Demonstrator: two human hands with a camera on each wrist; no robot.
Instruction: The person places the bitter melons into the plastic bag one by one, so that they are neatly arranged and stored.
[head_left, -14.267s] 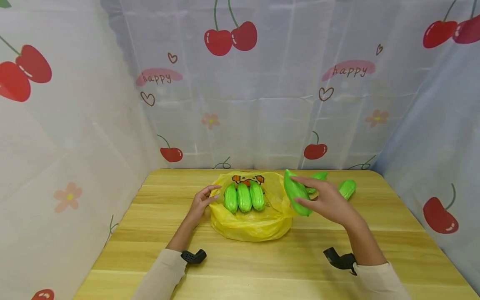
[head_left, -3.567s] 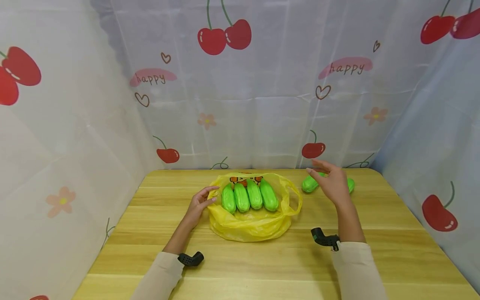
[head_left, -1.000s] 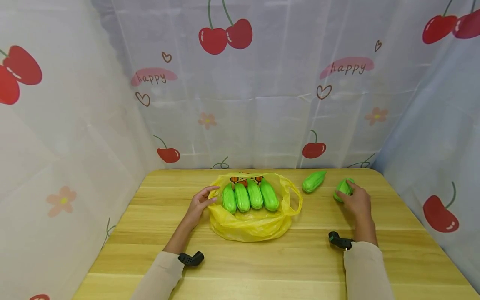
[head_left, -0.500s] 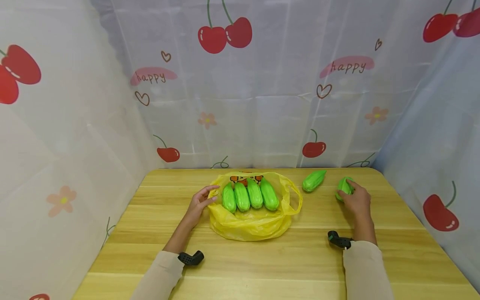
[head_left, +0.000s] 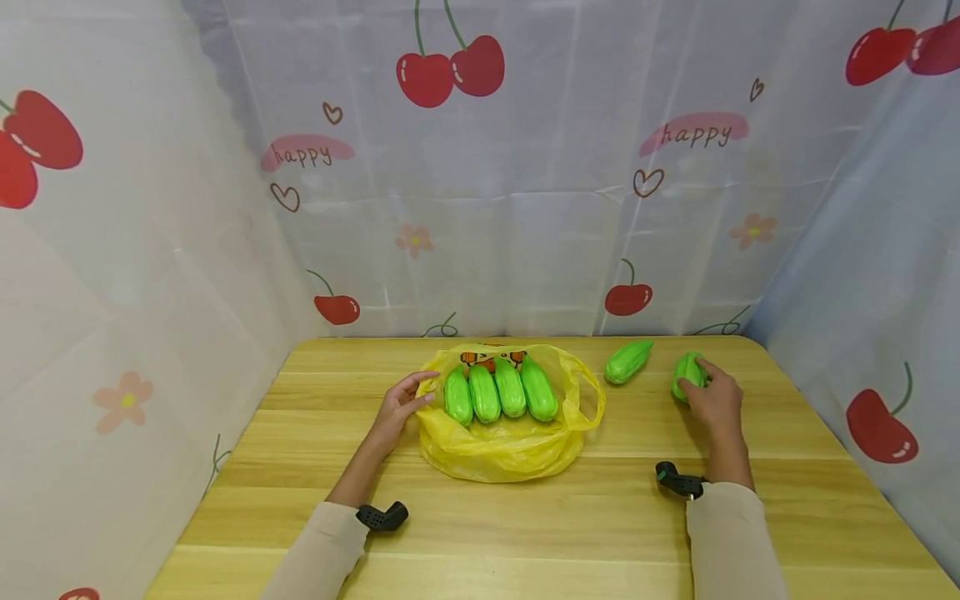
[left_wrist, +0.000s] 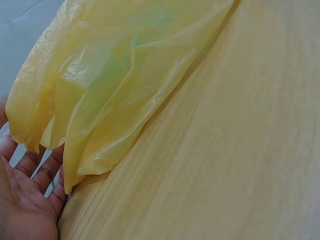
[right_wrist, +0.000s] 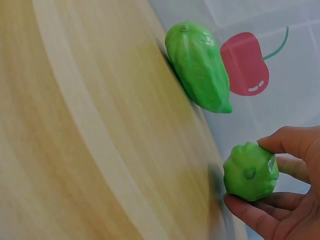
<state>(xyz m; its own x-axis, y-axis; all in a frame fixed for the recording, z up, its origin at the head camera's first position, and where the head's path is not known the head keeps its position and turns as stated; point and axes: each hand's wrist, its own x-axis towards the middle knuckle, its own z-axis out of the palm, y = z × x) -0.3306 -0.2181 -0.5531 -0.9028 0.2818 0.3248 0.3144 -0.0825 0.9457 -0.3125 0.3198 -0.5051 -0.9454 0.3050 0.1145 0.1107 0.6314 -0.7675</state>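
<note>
A yellow plastic bag (head_left: pixel 501 458) stands with its mouth wide on the wooden table. Several green bitter melons (head_left: pixel 484 395) lie side by side inside it. My left hand (head_left: pixel 397 408) holds the bag's left rim between thumb and fingers; in the left wrist view those fingers (left_wrist: pixel 44 172) lie behind the film. Over to the right, my right hand (head_left: pixel 714 402) pinches another bitter melon (right_wrist: pixel 250 172) between thumb and fingers, close to the tabletop, its blunt end facing the right wrist camera. One more bitter melon (head_left: pixel 628 362) lies loose between the bag and that hand.
The wooden table (head_left: pixel 480 542) has its far edge against a white curtain (head_left: pixel 480 250) printed with cherries. More curtain closes off both sides. A looped bag handle (head_left: pixel 596 400) sticks out on the bag's right side.
The melon held over the bag earlier now lies inside with the others. My right hand has since moved right and taken hold of the far-right melon. My left hand stays at the rim.
</note>
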